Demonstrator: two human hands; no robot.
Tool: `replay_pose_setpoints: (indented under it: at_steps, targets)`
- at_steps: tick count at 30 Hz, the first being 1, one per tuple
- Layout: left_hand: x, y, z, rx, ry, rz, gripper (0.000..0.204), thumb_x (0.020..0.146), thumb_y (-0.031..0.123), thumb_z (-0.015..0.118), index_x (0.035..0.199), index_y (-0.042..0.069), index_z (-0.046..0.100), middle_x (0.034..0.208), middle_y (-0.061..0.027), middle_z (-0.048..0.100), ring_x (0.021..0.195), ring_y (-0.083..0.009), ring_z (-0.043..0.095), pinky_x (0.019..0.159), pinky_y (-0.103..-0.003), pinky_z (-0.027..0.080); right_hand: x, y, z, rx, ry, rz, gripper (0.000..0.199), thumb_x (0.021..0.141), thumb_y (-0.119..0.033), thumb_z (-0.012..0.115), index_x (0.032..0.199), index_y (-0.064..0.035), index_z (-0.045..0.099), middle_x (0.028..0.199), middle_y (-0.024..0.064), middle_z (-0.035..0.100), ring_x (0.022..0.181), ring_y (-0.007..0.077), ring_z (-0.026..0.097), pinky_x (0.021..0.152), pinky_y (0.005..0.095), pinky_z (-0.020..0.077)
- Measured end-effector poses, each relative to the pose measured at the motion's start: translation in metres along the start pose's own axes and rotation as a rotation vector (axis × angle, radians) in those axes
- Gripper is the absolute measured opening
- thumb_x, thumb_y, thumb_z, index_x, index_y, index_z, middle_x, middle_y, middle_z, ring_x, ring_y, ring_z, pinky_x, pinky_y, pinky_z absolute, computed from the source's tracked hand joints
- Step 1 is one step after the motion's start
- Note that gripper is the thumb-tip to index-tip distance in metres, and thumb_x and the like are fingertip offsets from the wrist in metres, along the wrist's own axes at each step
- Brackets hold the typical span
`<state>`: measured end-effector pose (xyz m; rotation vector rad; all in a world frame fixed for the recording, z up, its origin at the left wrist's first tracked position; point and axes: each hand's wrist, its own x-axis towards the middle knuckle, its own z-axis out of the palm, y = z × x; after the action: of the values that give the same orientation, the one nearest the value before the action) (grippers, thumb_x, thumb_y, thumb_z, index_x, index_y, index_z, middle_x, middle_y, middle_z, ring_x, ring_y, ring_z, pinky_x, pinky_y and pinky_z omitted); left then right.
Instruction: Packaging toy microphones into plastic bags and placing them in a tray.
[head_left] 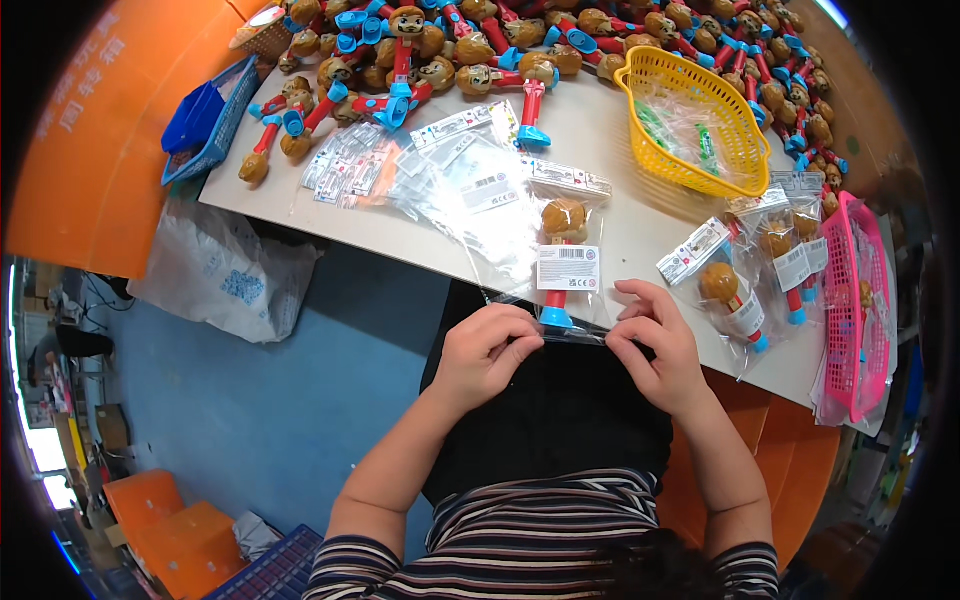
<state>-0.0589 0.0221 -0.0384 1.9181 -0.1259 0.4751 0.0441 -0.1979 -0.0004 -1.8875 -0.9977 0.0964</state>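
A transparent plastic bag (pixel 590 195) lies at the table's near edge, with a candy dispenser (pixel 565 217) inside it. The dispenser has a brown-haired character head, a red stem and a blue foot, and a white printed label (pixel 568 269) covers its middle. My left hand (pixel 490 350) pinches the bag's near left corner between thumb and fingers. At the near right corner, my right hand (pixel 655 345) grips the bag's edge with thumb and index finger, its other fingers loosely curled. The blue foot points toward me, between both hands.
Flat printed bags (pixel 470 170) are spread left of the bag. Loose dispensers (pixel 480 50) heap along the back. A yellow basket (pixel 640 140) holds small transparent packets. Bagged dispensers (pixel 720 285) lie at right beside a pink basket (pixel 845 320). A blue basket (pixel 225 125) stands far left.
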Motion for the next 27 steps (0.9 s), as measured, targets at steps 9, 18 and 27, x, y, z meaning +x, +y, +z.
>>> replay_pose_setpoints:
  at_steps: [9, 18, 27]
  targets:
    - [-0.007, 0.009, 0.011, -0.539, 0.155, -0.563, 0.007, 0.083, -0.004, 0.068, 0.082, -0.002, 0.061, 0.091, -0.0098, 0.066, 0.072, -0.0049, 0.055, 0.065, -0.018, 0.045, 0.013, -0.006, -0.013, 0.592, -0.138, 0.748, 0.013, 0.084, -0.007, 0.070, 0.082, 0.0050, 0.065, 0.079, 0.0080, 0.067, 0.067, 0.0084, 0.063, 0.060, 0.0194, 0.0495]
    - [-0.001, 0.015, 0.014, -0.753, 0.167, -0.576, 0.023, 0.084, -0.005, 0.066, 0.101, 0.000, 0.052, 0.088, -0.0063, 0.060, 0.078, -0.0048, 0.057, 0.069, -0.016, 0.046, 0.011, 0.003, -0.008, 0.713, -0.114, 0.716, 0.020, 0.083, -0.008, 0.071, 0.095, 0.0024, 0.059, 0.079, 0.0066, 0.066, 0.063, 0.0082, 0.062, 0.056, 0.0197, 0.0496]
    - [-0.004, 0.007, 0.018, -0.634, 0.186, -0.625, 0.028, 0.084, -0.004, 0.068, 0.106, 0.000, 0.051, 0.089, -0.0048, 0.061, 0.077, -0.0048, 0.058, 0.070, -0.016, 0.048, 0.018, -0.004, -0.004, 0.594, -0.207, 0.770, 0.024, 0.090, -0.013, 0.064, 0.108, 0.0042, 0.061, 0.085, 0.0076, 0.068, 0.062, 0.0097, 0.063, 0.055, 0.0204, 0.0499]
